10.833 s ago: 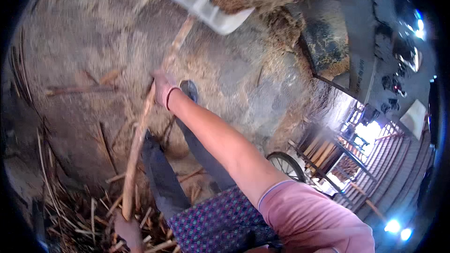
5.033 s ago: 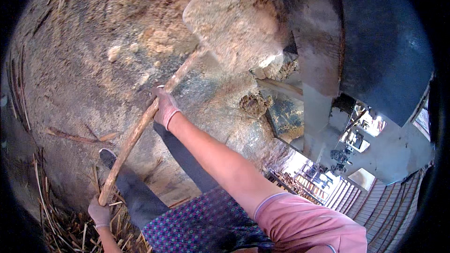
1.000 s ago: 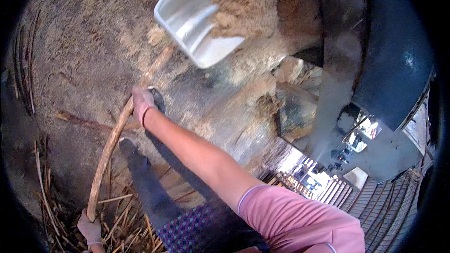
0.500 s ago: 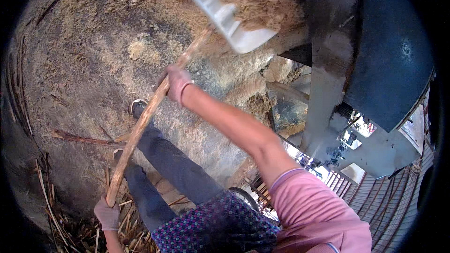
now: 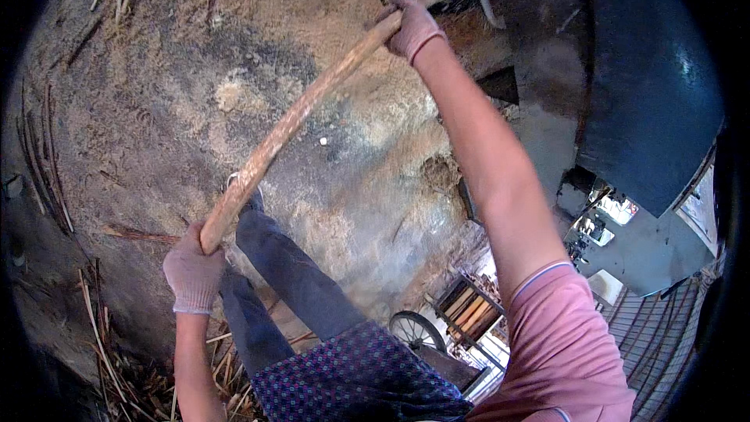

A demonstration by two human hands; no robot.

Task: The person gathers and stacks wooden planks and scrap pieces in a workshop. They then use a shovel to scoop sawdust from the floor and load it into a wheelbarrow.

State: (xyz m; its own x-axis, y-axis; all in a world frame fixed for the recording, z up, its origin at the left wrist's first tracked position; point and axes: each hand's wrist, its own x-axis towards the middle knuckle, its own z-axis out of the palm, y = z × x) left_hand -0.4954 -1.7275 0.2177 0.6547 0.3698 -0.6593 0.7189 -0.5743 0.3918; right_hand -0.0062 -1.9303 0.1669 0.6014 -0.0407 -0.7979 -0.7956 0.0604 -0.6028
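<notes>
Grip is best kept firm: the gloved left hand (image 5: 193,275) is clamped on the butt of the long rough wooden handle (image 5: 312,101), the gloved right hand (image 5: 412,27) wrapped high, where it slants over sawdust-strewn ground (image 5: 156,109).

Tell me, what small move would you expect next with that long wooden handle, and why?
Probably tipping the far end. The right hand grips the wooden handle high, near the dark machine, while the left hand holds its lower end. The blade is out of sight past the top edge, so this is only a guess.
</notes>
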